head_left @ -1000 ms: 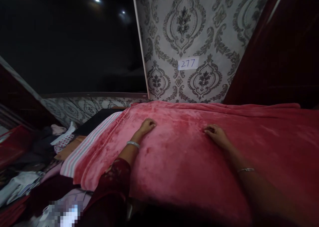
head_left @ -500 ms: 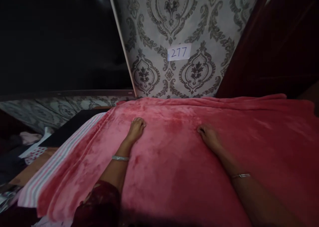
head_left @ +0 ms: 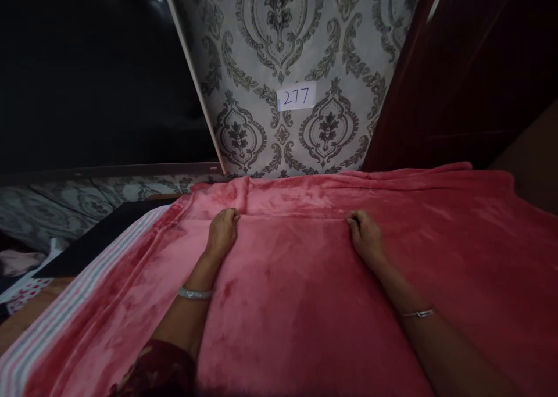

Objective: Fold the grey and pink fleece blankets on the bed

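Note:
A pink plush blanket point(head_left: 305, 304) covers the bed in front of me. My left hand point(head_left: 222, 231) is curled into the blanket left of the middle, pinching the fabric. My right hand point(head_left: 366, 234) grips the same blanket to the right. A raised fold runs across the blanket between the two hands. Each wrist wears a silver bangle, and a dark red sleeve shows on my left arm.
A striped pink and white sheet point(head_left: 56, 321) shows under the blanket at the left edge. Patterned grey wallpaper with a paper label "277" point(head_left: 296, 97) stands behind the bed. A dark wooden panel point(head_left: 471, 71) rises at the right. Loose clothes point(head_left: 21, 269) lie at far left.
Both hands have closed on the blanket and a fold has risen between them. The view has shifted, so the clothes pile at the left has slid mostly out of sight.

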A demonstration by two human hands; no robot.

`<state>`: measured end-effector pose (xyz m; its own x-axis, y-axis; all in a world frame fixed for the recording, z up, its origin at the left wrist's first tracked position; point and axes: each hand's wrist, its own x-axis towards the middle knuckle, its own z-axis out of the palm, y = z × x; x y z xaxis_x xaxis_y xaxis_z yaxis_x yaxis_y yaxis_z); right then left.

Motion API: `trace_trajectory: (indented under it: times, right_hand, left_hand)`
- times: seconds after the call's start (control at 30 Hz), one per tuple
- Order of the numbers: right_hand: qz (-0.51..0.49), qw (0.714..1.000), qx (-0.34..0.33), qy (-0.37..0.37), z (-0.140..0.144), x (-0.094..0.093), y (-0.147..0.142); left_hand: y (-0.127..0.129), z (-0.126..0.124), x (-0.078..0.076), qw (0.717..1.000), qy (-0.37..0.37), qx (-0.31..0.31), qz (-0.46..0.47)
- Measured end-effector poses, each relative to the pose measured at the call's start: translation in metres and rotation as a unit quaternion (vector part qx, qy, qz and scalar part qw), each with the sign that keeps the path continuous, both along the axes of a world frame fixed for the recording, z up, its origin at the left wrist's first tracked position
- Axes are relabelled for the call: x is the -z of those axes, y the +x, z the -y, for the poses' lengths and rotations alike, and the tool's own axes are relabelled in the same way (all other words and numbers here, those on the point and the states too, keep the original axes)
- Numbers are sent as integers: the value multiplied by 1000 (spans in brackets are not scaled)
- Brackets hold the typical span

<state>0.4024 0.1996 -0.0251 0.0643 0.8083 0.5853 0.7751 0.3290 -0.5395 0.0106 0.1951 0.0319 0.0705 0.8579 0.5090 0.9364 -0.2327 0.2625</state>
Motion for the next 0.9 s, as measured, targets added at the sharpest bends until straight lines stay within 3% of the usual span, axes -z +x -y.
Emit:
trace_trajectory:
  times: [0.27,0.4,0.57,0.73,0.9]
  right_hand:
    - [35,991,-121,-54,-1,7,7]
    - [58,985,-160,-28,-1,6,10]
    - [1,989,-131,64,-5,12,9]
    - [-16,991,-111,73,-6,15,10]
    - [-5,993,-90,74,-3,12,11]
  left_hand:
    - [-2,0,4,999,-26,37,26]
    - [-3,1,6,997,-5,55,53]
    - [-4,7,7,994,-30,92,47]
    - [-11,13,7,986,-74,150,6]
    - [-18,15,0,992,-28,117,-24]
